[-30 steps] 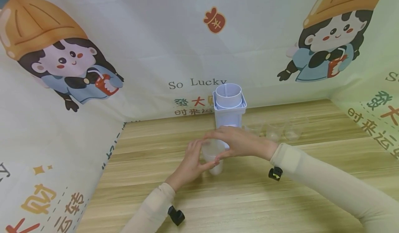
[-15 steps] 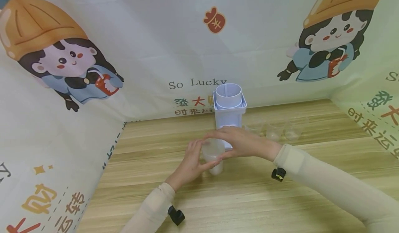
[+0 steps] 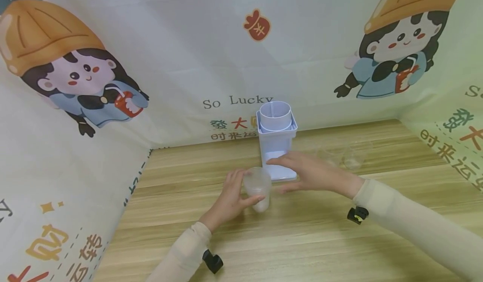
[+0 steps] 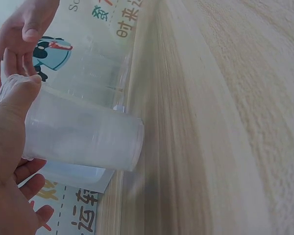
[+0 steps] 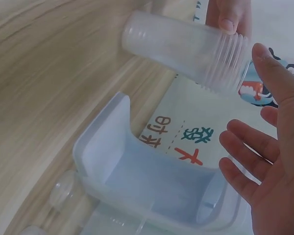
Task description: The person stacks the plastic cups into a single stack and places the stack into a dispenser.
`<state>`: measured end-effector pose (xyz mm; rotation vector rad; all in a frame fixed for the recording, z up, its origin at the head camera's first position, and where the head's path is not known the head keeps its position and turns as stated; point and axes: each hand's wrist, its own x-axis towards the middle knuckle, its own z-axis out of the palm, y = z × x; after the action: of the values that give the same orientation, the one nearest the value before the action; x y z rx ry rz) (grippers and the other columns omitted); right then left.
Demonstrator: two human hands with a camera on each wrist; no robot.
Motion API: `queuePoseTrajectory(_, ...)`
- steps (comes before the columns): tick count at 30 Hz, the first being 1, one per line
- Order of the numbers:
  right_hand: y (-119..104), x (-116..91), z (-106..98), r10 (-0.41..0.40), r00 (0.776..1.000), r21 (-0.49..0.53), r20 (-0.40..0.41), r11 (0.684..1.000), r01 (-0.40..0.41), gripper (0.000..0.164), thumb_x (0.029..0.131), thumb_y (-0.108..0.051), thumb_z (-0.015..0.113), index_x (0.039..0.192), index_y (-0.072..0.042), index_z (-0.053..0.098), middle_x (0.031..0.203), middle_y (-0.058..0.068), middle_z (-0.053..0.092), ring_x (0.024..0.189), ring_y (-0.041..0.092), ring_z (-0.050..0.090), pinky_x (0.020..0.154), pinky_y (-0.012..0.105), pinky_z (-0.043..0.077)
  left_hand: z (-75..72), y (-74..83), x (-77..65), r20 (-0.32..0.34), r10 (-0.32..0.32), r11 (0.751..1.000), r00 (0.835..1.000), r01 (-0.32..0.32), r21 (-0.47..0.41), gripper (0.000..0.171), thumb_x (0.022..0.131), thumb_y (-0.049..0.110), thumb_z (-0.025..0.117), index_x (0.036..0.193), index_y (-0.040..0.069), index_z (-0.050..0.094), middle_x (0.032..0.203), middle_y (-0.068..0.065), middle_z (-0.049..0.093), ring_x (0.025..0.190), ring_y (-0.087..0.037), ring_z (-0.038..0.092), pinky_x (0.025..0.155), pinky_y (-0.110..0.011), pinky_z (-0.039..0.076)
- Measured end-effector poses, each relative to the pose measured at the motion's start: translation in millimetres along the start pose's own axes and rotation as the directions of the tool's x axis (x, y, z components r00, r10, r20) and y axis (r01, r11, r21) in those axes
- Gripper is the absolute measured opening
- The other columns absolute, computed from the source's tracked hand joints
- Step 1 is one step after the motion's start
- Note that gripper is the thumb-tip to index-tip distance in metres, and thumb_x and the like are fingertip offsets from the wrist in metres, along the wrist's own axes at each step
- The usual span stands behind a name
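A stack of nested translucent plastic cups [image 3: 257,185] stands upright on the table in front of the dispenser. My left hand [image 3: 232,198] holds the stack near its top, thumb on one side and fingers on the other. Several stacked rims show at the mouth of the cups [image 5: 186,51] in the right wrist view. To the right, my right hand [image 3: 311,173] is apart from the stack with its fingers spread and nothing between them. It partly covers the white cup dispenser [image 3: 277,141], an upright holder with a round tube at its top.
Loose clear cups [image 3: 353,158] stand to the right of the dispenser, faint against the wood; my right hand and forearm hide part of that row. A printed cloth [image 3: 181,63] hangs behind and at both sides of the wooden table [image 3: 241,248].
My right hand has let go of the cup stack and moved to the right, uncovering more of the dispenser's base. The left hand and the stack have stayed in place.
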<state>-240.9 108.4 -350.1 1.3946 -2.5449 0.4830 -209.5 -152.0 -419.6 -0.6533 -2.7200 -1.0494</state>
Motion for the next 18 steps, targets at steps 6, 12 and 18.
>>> queuePoseTrajectory(6, 6.1, -20.6, -3.4, 0.021, 1.0, -0.037, -0.021, 0.999, -0.021, 0.074, 0.076, -0.046, 0.081, 0.138, -0.015, 0.056, 0.135, 0.009, 0.064, 0.124, 0.029, 0.061, 0.102, 0.048, 0.05, 0.6, 0.9, 0.6, 0.003, -0.014, 1.0, 1.0, 0.014, 0.002, 0.078, 0.08, 0.036, 0.082, 0.141, 0.005, 0.044, 0.14, -0.013, 0.05, 0.133, -0.034, 0.038, 0.109, -0.053, 0.04)
queuePoseTrajectory(12, 13.2, -37.4, -3.9, 0.039, 0.998, -0.059, -0.04, 0.997, -0.041, 0.074, 0.076, -0.05, 0.08, 0.137, -0.014, 0.057, 0.132, 0.008, 0.066, 0.123, 0.03, 0.061, 0.102, 0.052, 0.049, 1.3, 0.3, 0.4, 0.0, -0.03, 1.0, 1.0, 0.03, -0.007, 0.079, 0.08, 0.037, 0.081, 0.141, 0.005, 0.044, 0.14, -0.014, 0.05, 0.134, -0.034, 0.038, 0.109, -0.054, 0.041)
queuePoseTrajectory(18, 18.2, -49.3, -5.3, 0.035, 0.997, -0.065, -0.069, 0.997, -0.04, 0.074, 0.076, -0.05, 0.079, 0.136, -0.013, 0.057, 0.131, 0.008, 0.067, 0.121, 0.029, 0.062, 0.102, 0.052, 0.049, 1.3, 1.3, 0.6, 0.005, -0.041, 0.999, 0.999, 0.041, -0.005, 0.079, 0.08, 0.038, 0.082, 0.141, 0.005, 0.044, 0.139, -0.013, 0.051, 0.133, -0.033, 0.039, 0.108, -0.053, 0.041)
